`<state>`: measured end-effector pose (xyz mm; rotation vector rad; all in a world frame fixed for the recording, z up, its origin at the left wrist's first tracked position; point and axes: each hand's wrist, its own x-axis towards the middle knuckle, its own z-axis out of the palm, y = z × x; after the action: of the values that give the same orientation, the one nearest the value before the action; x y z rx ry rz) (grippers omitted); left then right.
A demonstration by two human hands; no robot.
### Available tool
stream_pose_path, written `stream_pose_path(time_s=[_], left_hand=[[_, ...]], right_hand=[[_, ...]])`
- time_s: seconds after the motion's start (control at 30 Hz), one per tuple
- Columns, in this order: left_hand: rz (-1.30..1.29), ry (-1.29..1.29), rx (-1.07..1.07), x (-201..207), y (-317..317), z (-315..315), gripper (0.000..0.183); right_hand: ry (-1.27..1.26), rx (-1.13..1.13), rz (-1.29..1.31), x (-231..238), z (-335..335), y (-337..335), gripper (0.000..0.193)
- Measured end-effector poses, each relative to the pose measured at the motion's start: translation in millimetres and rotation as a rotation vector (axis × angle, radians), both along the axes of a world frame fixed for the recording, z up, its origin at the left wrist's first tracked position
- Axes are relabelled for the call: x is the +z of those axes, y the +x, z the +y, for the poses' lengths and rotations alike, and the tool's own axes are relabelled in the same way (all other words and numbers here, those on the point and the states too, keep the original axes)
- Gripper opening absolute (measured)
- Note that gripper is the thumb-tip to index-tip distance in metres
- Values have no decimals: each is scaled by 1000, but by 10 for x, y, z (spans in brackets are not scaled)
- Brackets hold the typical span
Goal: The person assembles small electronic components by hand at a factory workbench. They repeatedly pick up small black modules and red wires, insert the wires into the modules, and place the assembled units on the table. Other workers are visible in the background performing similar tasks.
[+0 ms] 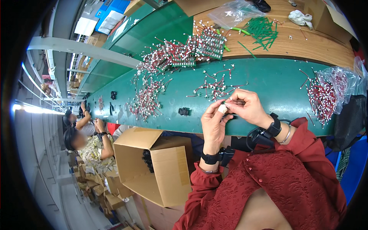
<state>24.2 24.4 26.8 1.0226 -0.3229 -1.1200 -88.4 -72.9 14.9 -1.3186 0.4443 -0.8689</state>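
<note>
My left hand (213,125) and my right hand (251,109) meet over the near edge of the green bench (270,82). Both are closed, fingertips pinched together around a small dark piece too tiny to name. A white covering (222,109) wraps the tip of my left thumb. Just beyond my fingers lies a loose group of red wires with white connectors (216,87). To the left of my hands sits a small black clump of parts (184,111).
Stacked green circuit boards with red wires (182,55) and a wire pile (147,100) lie left. More wires (324,96) spill from a plastic bag at right. Green strips (262,32) rest on a wooden surface. An open cardboard box (170,172) stands below the bench. Co-workers (94,143) sit farther left.
</note>
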Motion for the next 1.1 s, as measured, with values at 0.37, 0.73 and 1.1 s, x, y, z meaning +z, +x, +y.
stream_pose_path(time_s=[0.37,0.73,1.1], left_hand=[[-38,-33,129,-126,172,45,17],[-47,-35,132,-230,247,118,19],[-239,-49,72,-242,188,107,20]], right_hand=[[-256,58,109,154,-110,-100,18],[-714,-131,367,106,-131,-101,15],[-1007,-153,416,96,-117,-132,26]])
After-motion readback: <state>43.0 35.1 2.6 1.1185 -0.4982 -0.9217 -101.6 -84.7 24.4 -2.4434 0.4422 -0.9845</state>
